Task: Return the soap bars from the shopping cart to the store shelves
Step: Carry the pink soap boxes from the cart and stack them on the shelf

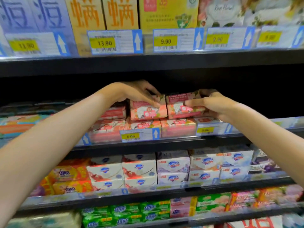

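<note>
Placement was paired: left hand (139, 94) gripped the left soap bar (148, 114), right hand (213, 106) the right soap bar (178, 111), both atop matching pink bars (177, 128) on the shelf (164, 145), presumably grouping like stock.

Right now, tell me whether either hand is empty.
No. The left hand grips the left pink soap bar and the right hand grips the right pink soap bar.
</note>
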The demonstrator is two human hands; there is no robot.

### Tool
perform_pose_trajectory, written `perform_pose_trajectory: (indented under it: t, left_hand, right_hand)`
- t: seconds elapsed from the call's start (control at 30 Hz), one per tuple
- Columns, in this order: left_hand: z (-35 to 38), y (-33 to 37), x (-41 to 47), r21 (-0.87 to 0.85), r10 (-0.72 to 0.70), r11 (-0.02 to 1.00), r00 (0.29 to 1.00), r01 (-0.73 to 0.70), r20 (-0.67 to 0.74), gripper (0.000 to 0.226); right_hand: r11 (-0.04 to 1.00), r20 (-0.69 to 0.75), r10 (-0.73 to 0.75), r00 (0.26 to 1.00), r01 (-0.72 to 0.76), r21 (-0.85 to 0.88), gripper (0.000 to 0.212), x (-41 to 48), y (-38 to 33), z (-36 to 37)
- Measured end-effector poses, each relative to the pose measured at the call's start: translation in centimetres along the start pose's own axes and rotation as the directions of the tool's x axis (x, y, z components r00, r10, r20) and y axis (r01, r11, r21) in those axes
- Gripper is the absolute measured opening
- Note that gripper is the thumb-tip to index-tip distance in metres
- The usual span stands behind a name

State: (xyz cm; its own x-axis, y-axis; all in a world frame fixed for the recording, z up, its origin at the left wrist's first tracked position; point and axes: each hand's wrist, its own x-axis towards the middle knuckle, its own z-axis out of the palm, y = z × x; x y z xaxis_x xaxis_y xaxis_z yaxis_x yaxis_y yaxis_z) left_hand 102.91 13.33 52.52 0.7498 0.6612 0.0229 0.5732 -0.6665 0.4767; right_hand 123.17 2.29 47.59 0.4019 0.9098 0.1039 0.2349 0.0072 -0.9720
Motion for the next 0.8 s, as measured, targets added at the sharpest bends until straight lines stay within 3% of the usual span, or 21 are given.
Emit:
perform_pose_trajectory:
  t: [0.1,0.17,0.3,0.43,0.53,0.63,0.7,0.8]
  left_hand:
    - [-0.1,-0.4,0.5,0.021,0.010,1.000,1.000,-0.010,-0.010,0.045]
    - [-0.2,-0.6,0.5,0.039,0.013,0.999,1.000,-0.012,-0.010,0.044]
    - [0.2,-1.0,0.4,0.080,0.012,0.997,1.000,-0.010,-0.021,0.057]
    - [0.7,-1.5,0.1,0.116,0.012,0.993,1.000,-0.009,-0.022,0.061]
    - [0.6,-2.0,-0.1,0.037,0.021,0.999,1.000,-0.021,0.010,0.053]
    - [0.2,-2.4,-0.8,-0.008,0.017,1.000,0.998,-0.017,0.057,0.073]
    - [-0.2,-2.7,-1.4,0.021,-0.005,1.000,1.000,0.004,0.028,0.083]
    - [-0.5,-3.2,-2.0,0.163,-0.056,0.985,0.998,0.061,-0.037,0.073]
  right_hand:
    - [0.979,0.109,-0.081,0.991,0.100,-0.179,0.045,-0.1,0.1,-0.6]
    - [0.956,0.137,-0.113,0.984,0.145,-0.255,0.060,0.2,0.2,-0.8]
    - [0.882,0.207,-0.189,0.960,0.259,-0.394,0.065,0.7,0.2,-0.9]
    - [0.898,0.215,-0.210,0.954,0.276,-0.344,0.062,1.1,0.8,-0.7]
    - [0.892,0.217,-0.238,0.947,0.302,-0.335,0.061,1.2,1.2,-0.7]
    - [0.886,0.222,-0.254,0.941,0.319,-0.337,0.061,1.3,1.3,-0.8]
    - [0.877,0.220,-0.266,0.938,0.331,-0.348,0.060,1.4,1.4,-0.8]
    - [0.876,0.209,-0.255,0.944,0.317,-0.363,0.060,1.6,1.5,-0.8]
